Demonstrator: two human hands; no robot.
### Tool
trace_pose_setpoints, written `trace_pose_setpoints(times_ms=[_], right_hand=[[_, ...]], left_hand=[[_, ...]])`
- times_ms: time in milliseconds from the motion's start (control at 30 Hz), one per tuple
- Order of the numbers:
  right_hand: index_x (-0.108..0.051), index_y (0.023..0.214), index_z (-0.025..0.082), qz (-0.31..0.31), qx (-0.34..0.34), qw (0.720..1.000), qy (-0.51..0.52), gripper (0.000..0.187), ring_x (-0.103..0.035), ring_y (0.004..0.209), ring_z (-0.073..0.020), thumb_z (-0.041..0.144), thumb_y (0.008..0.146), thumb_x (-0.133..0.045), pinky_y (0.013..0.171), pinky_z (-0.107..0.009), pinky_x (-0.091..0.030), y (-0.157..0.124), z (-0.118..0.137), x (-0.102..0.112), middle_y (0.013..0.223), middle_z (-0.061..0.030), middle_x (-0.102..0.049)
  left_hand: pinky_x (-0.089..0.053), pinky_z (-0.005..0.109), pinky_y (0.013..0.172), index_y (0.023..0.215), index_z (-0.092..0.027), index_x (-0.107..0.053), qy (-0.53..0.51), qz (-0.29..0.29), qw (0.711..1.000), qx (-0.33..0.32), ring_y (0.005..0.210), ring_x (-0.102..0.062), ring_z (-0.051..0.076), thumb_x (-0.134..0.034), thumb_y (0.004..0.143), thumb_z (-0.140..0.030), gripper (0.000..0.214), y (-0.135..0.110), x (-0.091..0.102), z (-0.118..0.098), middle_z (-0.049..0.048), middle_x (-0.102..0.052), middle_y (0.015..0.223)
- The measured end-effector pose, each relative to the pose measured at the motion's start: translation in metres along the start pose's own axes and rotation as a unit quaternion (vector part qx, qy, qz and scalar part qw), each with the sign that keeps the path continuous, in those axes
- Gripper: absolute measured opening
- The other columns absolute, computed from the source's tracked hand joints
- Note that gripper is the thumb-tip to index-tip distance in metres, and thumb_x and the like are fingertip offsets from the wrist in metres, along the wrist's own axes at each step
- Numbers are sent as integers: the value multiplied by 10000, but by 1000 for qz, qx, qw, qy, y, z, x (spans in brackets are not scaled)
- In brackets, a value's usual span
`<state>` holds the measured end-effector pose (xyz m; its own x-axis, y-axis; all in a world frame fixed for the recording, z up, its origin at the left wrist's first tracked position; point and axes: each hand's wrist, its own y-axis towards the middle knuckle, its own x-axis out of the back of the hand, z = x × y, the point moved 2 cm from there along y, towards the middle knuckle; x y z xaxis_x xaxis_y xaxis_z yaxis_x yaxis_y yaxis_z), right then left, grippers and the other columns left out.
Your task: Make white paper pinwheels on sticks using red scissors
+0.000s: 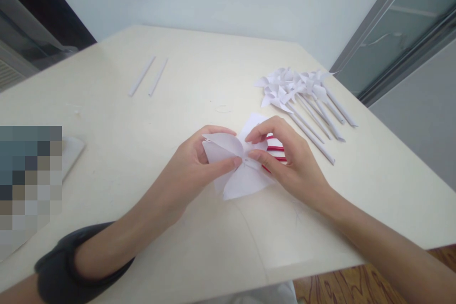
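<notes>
A white paper square (245, 181), partly folded into pinwheel flaps, lies in the middle of the cream table (142, 152). My left hand (194, 171) pinches a curled flap of it toward the centre between thumb and fingers. My right hand (290, 161) pinches another flap at the paper's centre with thumb and forefinger. Under my right hand lie red-handled scissors (276, 149), mostly hidden by the fingers and the paper.
Several finished white paper pinwheels on rolled paper sticks (302, 99) lie at the right rear. Two loose paper sticks (147, 76) lie at the far left. A flat white object (71, 152) sits by a blurred patch at the left edge. The table's front edge is near.
</notes>
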<state>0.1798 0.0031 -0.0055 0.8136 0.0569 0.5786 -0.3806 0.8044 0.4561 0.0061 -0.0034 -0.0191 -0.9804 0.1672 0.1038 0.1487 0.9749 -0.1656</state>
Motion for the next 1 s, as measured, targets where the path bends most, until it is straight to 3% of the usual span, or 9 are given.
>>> trace_pose_setpoints(times_ms=[533, 867, 1000], right_hand=[[-583, 837, 207, -4, -17, 999, -46, 37, -569, 791, -130, 226, 829, -613, 802, -304, -372, 3, 1, 1, 839, 27, -650], [-542, 873, 219, -5, -21, 998, -60, 58, -544, 825, -145, 214, 838, -588, 858, -338, -389, -1, 2, -1, 878, 14, -627], [-527, 865, 222, -6, -11, 996, -87, 56, -532, 839, -160, 208, 843, -576, 837, -351, -398, -2, 3, -3, 881, 4, -622]], left_hand=[[-488, 246, 552, 1034, -300, -570, 40, 11, 999, -28, 729, -609, 190, -677, 727, -367, 332, -2, -3, -1, -6, -648, 813], [-499, 241, 563, 1029, -285, -583, 14, 14, 1000, -14, 748, -636, 195, -693, 716, -315, 333, -2, -4, -1, 3, -670, 830], [-500, 257, 554, 1054, -300, -577, -17, 27, 999, 27, 728, -645, 201, -677, 729, -337, 342, -3, -3, -1, 3, -672, 849]])
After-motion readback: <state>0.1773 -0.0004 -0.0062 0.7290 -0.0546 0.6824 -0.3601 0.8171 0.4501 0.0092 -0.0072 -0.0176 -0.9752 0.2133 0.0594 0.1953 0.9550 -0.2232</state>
